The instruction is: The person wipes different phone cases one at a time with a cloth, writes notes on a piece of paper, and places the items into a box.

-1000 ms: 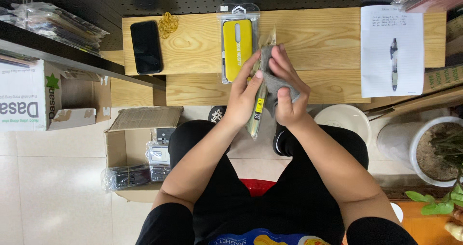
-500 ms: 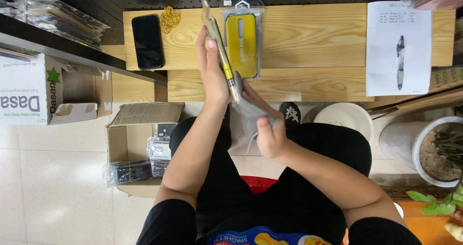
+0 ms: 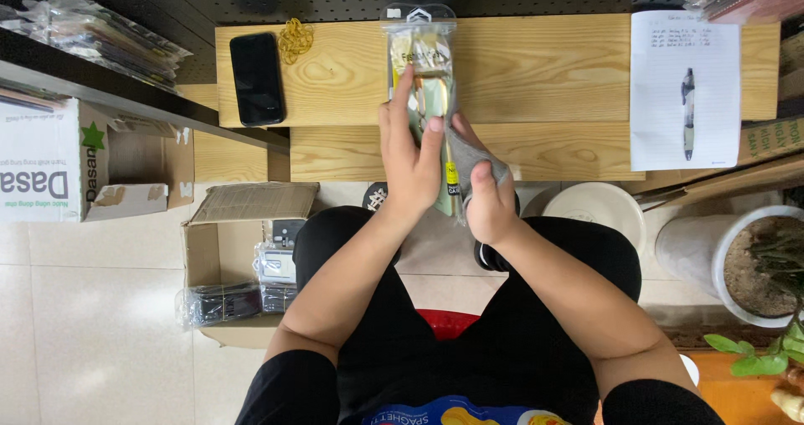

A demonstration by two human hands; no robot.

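Note:
My left hand (image 3: 410, 153) grips a flat clear plastic packet (image 3: 421, 61) with a yellow and pale green item inside, holding it upright over the wooden table (image 3: 544, 82). My right hand (image 3: 487, 197) holds the packet's lower end together with a grey piece (image 3: 481, 153). Both hands meet just in front of the table's near edge, above my lap.
A black phone (image 3: 257, 77) and a bunch of yellow rubber bands (image 3: 295, 38) lie on the table's left. A paper sheet (image 3: 685, 90) with a pen (image 3: 688, 111) lies at the right. An open cardboard box (image 3: 243, 262) stands on the floor left, plant pots (image 3: 737, 262) at right.
The packet has turned from edge-on to face-up and sits over the table's middle. My right hand rose from my lap to the packet's lower end. The yellow packet lying on the table is hidden.

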